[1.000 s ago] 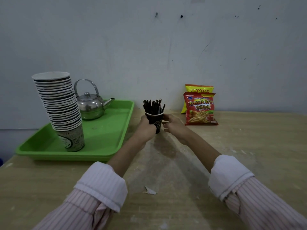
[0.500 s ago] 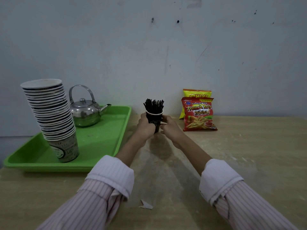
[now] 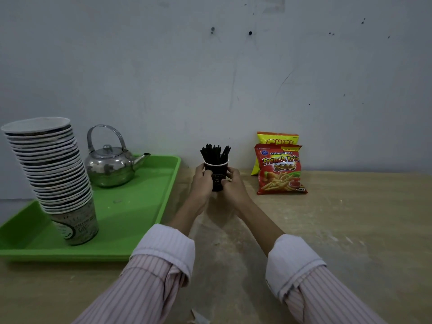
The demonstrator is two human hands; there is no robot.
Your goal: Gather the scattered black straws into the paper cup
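Grey plaster wall (image 3: 233,78), marked with small dark spots and scratches, backs a pale wooden worktop (image 3: 350,230).

Task items: the paper cup (image 3: 216,175) is black with a white rim and stands upright near the rear edge of the worktop, close to the wall. The black straws (image 3: 214,152) are bundled inside it. Their long axis runs near vertical, lower ends in the cup, upper ends pointing up and fanning slightly outward above the rim.

Hands: the left hand (image 3: 203,185) wraps the left side of the cup; its grip is closed on the cup wall. The right hand (image 3: 235,187) closes on the right side in the same way, with fingertips on the front of the cup. Both forearms extend from rolled-back cuffs of a pink striped shirt (image 3: 163,265).

Surroundings: a green tray (image 3: 140,206) lies on the worktop to the left of the cup. It carries a leaning stack of paper cups (image 3: 50,174) at its near side and a metal kettle (image 3: 109,166) at its far side, spout pointing right. Two snack bags, one red (image 3: 279,170) in front and one yellow (image 3: 277,137) behind, stand against the wall just right of the hands. A scrap of paper (image 3: 198,318) lies at the near edge.
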